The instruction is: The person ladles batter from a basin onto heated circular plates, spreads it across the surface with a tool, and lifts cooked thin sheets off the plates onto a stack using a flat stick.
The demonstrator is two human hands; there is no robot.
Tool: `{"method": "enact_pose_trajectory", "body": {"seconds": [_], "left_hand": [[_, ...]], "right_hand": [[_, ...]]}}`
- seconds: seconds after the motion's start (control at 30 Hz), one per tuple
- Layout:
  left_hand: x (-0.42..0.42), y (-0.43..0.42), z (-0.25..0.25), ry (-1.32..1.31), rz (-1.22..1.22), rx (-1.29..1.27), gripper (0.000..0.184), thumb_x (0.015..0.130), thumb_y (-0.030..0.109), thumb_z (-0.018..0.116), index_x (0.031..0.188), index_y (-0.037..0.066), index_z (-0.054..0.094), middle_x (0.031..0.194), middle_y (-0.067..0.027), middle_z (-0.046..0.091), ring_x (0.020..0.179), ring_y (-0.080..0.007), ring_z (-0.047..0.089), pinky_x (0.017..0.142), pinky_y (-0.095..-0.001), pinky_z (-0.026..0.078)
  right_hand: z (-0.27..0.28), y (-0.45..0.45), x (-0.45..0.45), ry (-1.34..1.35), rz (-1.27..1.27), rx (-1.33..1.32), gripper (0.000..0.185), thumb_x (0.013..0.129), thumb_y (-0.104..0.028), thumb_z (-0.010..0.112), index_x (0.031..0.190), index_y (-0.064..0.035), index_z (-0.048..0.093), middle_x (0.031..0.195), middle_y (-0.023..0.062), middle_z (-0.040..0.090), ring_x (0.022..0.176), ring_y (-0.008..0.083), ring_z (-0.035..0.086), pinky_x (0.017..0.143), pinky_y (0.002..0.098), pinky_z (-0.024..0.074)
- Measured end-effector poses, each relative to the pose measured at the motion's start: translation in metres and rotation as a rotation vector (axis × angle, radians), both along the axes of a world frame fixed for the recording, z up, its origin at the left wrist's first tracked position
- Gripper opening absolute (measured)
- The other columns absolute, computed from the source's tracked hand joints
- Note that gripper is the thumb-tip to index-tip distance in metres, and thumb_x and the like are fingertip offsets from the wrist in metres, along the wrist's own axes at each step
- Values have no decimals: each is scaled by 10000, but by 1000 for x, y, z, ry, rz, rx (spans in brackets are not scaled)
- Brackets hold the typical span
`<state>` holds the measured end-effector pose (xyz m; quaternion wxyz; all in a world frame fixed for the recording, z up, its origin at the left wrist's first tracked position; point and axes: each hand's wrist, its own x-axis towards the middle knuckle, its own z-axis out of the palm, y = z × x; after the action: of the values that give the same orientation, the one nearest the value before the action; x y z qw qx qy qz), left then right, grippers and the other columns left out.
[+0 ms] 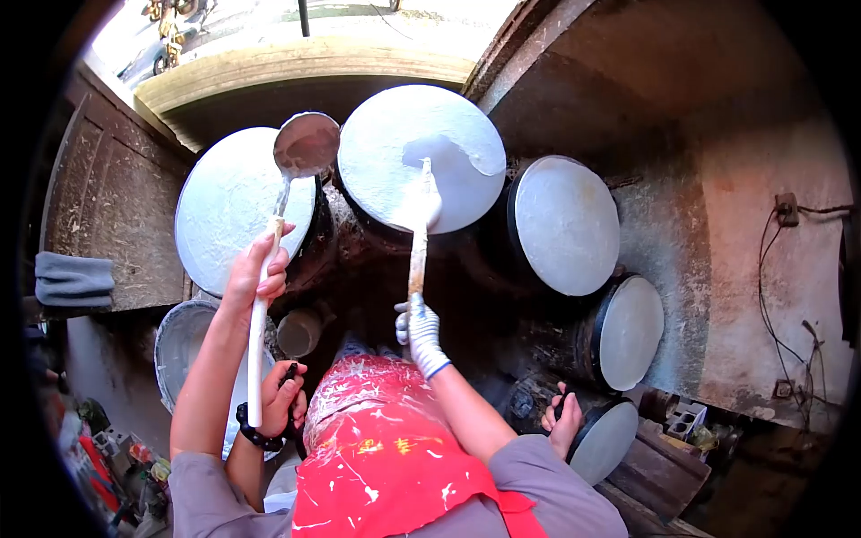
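Note:
My left hand (257, 269) is wrapped round the long white handle of a ladle (307, 143). The ladle's round bowl is raised between two wide round drum tops. In a white striped glove, my right hand (420, 334) grips a long-handled spreader (418, 255). Its pale head touches the middle drum top (386, 125), where a smooth wet patch shows amid a white coating. The left drum top (233, 211), also coated white, lies below the ladle bowl. Beneath my left forearm is a large pale tub (170, 345), partly hidden.
Another person's hands, one wearing a beaded bracelet (258, 430) and the other at the right (565, 423), each hold a small black thing. More drum tops (568, 226) curve down the right side. Wires hang on the wall. A grey cloth (73, 279) lies at left.

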<state>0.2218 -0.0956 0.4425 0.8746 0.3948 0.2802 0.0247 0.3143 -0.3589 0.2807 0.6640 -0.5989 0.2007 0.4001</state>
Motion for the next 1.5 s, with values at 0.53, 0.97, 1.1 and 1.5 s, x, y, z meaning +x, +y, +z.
{"method": "enact_pose_trajectory", "body": {"seconds": [0.53,0.97,1.1,1.5], "left_hand": [[55,-66,-1,49,40,-49,375,920,295,420,1204,51,410,588,27,362,345,-28,283,326,-170,247],[39,-116,-37,-19,112,-329,359,943,315,381,1213,78,402,593,24,376,324,-37,300,315,-175,263],[32,-128,-51,6,165,-383,360,945,312,380,1225,87,399,593,21,375,323,-41,302,318,-185,274],[26,-151,-55,-29,201,-420,349,952,312,358,1229,105,403,589,16,385,316,-47,309,310,-196,275]], "right_hand": [[13,-105,64,-81,277,-149,478,894,-455,445,788,-11,588,484,24,507,327,87,403,305,224,306],[18,-141,179,-320,463,-366,470,872,-468,471,691,-48,577,463,47,517,323,115,425,318,263,329],[39,-130,141,-326,534,-272,457,883,-437,471,670,-48,581,449,68,516,319,132,437,323,270,343],[22,-169,150,-321,660,-366,499,883,-470,445,680,-38,592,452,70,522,317,145,440,337,282,359]]}}
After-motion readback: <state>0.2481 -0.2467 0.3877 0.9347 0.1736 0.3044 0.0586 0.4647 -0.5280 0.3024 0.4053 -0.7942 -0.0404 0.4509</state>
